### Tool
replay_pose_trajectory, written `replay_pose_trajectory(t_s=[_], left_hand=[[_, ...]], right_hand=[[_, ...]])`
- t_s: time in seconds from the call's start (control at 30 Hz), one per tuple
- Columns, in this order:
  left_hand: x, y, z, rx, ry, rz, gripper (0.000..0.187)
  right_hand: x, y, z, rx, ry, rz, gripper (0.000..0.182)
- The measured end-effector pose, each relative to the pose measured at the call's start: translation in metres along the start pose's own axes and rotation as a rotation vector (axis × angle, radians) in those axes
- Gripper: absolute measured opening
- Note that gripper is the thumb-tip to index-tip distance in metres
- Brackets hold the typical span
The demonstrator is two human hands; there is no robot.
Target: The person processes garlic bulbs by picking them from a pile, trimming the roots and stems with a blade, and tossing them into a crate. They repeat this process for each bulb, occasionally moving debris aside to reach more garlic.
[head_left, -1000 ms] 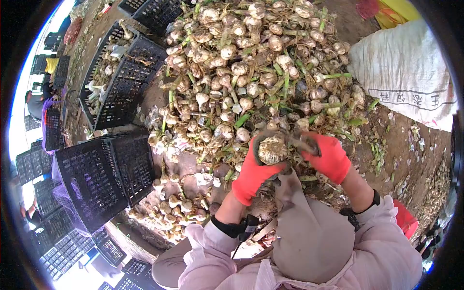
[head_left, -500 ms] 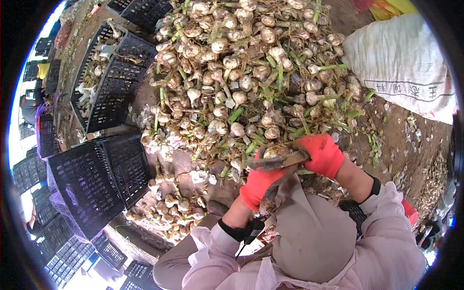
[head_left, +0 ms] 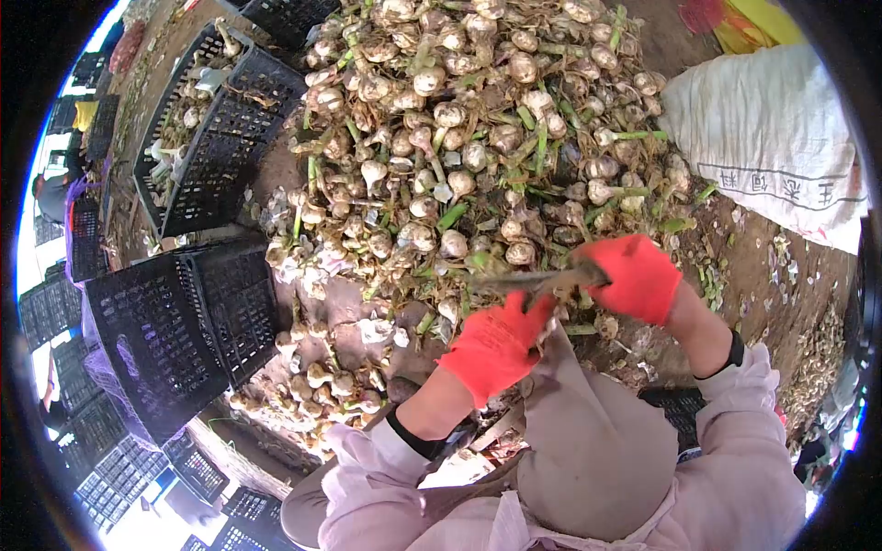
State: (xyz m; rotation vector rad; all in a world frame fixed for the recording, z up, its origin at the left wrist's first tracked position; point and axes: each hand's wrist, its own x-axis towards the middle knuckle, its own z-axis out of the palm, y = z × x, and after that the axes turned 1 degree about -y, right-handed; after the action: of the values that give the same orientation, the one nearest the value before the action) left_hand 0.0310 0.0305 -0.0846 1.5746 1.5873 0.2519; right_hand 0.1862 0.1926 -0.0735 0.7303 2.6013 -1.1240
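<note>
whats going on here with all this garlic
A person in red gloves sits on the dirt ground before a big pile of garlic bulbs with green stalks. The right hand grips a dark metal cutting tool, its blade pointing toward the left hand, which is closed just below it. A black plastic crate stands to the left, with loose trimmed bulbs beside it.

I am looking down on bare brown dirt ground in bright daylight, strewn with papery skins and green stem scraps. A large heap of garlic bulbs fills the upper middle. Black plastic crates stand to the left, and one farther crate holds a few bulbs. A white woven sack with printed characters lies at the upper right. More stacked crates sit at lower left.
</note>
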Motion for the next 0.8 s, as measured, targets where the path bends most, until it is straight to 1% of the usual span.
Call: replay_pose_trajectory(t_s=[0.03,0.07,0.17,0.27,0.37,0.43,0.47,0.5,0.57,0.63,0.7,0.73,0.77,0.8], left_hand=[[0.001,0.0,0.001,0.159,-0.129,0.014,0.06],[-0.003,-0.009,0.015,0.213,0.015,0.163,0.056],[0.0,-0.008,0.02,0.375,0.118,0.251,0.05],[0.004,-0.011,0.03,0.487,0.211,0.311,0.045],[-0.015,0.008,0.0,0.384,-0.028,0.209,0.042],[-0.04,0.001,-0.006,0.221,-0.121,0.003,0.044],[-0.059,-0.008,-0.011,0.339,-0.096,-0.06,0.048],[-0.082,-0.022,-0.018,0.457,-0.077,-0.128,0.052],[-0.126,-0.071,-0.022,0.09,-0.13,-0.552,0.072],[-0.156,-0.088,-0.039,0.038,-0.352,-0.995,0.092],[-0.2,-0.128,-0.011,0.168,-0.344,-1.151,0.08],[-0.202,-0.135,-0.008,0.091,-0.348,-1.175,0.09],[-0.198,-0.133,-0.009,0.02,-0.34,-1.118,0.091],[-0.187,-0.125,-0.009,-0.043,-0.267,-1.082,0.085]], right_hand=[[0.005,0.0,0.003,-0.064,-0.092,-0.051,0.028],[0.009,-0.001,0.005,-0.034,-0.155,-0.035,0.029],[0.022,-0.006,0.009,-0.138,-0.301,0.001,0.038],[0.024,-0.004,0.013,-0.131,-0.319,-0.008,0.035],[0.016,0.022,0.026,-0.147,-0.206,-0.004,0.033],[0.012,0.05,0.032,-0.198,-0.144,0.179,0.034],[0.013,0.061,0.032,-0.222,-0.114,0.266,0.034],[0.02,0.058,0.027,-0.097,-0.049,0.296,0.035],[0.041,0.046,0.018,0.168,0.079,0.363,0.037],[0.08,0.044,0.026,0.294,0.215,0.291,0.035],[0.128,0.046,0.042,0.106,0.42,0.061,0.037],[0.152,0.05,0.051,0.031,0.407,0.082,0.038],[0.176,0.056,0.058,-0.048,0.396,0.103,0.038],[0.192,0.06,0.067,-0.13,0.382,0.123,0.039]])
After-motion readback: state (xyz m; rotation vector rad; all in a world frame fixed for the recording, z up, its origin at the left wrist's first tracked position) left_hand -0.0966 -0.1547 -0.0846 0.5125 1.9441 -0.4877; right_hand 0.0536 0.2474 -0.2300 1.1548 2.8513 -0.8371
